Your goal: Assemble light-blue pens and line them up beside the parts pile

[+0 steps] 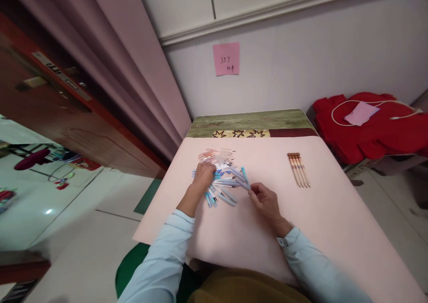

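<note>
A loose heap of pens (222,182) in blue, white, lilac and pinkish tones lies on the left half of the table. My left hand (204,176) reaches into the heap from its left side; its fingers are bent down among the pens, and whether they grip one is hidden. Between the thumb and fingers of my right hand (265,200) is the lower end of a light-blue pen (245,178), held upright at the heap's right edge. Further right, several pens with brown tops (298,169) lie side by side in a neat row.
A pale pink sheet covers the table (334,214); its green wood-patterned far end (250,119) shows. A pink note (226,59) hangs on the wall. Red cloth (364,138) with a white cable lies at the right. A mauve curtain (133,62) and wooden door (83,129) stand left.
</note>
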Demonstrator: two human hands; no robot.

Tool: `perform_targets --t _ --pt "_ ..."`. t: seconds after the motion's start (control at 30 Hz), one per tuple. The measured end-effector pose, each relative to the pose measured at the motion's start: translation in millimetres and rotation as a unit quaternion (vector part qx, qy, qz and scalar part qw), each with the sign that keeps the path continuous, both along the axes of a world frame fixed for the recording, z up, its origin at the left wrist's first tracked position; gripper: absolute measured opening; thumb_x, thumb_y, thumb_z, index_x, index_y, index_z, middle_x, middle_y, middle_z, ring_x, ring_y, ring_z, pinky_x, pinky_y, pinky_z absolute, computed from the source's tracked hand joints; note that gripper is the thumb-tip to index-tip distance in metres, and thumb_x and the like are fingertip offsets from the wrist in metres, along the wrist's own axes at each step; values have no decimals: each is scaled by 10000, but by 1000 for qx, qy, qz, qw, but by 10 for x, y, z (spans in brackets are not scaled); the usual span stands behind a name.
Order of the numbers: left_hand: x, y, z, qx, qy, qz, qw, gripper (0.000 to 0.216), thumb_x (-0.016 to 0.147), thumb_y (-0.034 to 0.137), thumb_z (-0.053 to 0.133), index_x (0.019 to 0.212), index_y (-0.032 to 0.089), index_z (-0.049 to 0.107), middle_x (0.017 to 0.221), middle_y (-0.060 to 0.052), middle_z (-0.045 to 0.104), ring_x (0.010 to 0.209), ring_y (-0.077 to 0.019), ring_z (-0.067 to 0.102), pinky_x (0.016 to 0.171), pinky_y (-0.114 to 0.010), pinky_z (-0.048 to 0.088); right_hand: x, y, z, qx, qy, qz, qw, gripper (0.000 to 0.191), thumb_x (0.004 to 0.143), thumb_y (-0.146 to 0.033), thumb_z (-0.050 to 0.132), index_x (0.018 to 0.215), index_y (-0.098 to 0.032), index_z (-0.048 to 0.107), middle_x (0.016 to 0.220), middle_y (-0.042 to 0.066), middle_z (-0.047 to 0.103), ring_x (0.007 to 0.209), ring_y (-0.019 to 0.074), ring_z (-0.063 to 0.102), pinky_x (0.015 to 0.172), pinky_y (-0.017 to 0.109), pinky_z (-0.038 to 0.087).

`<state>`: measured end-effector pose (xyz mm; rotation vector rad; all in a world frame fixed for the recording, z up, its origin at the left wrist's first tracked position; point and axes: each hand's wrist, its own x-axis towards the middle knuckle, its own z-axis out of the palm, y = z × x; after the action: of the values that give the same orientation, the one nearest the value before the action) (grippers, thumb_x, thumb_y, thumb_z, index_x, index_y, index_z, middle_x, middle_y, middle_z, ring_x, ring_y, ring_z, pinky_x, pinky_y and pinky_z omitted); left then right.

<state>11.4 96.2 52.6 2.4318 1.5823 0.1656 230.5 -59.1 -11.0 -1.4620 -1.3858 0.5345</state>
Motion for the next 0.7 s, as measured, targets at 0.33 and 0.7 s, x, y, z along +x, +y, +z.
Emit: perform_targets --t 0.33,0.7 --pt "273 -709 179 -314 -686 231 614 237 713 278 762 845 147 615 878 -111 738 761 -189 703 778 -346 565 -168 -213 203 50 -30 43 997 96 856 -293 564 867 -223 629 727 13 648 680 157 604 670 275 490" --pt "377 -945 172 -365 -740 247 508 172 751 184 731 890 139 641 881 -92 741 797 -186 713 886 -360 564 -277 -335 320 25 -87 46 995 51 809 -272 598 809 -225 619 647 -14 604 608 139 559 625 258 448"
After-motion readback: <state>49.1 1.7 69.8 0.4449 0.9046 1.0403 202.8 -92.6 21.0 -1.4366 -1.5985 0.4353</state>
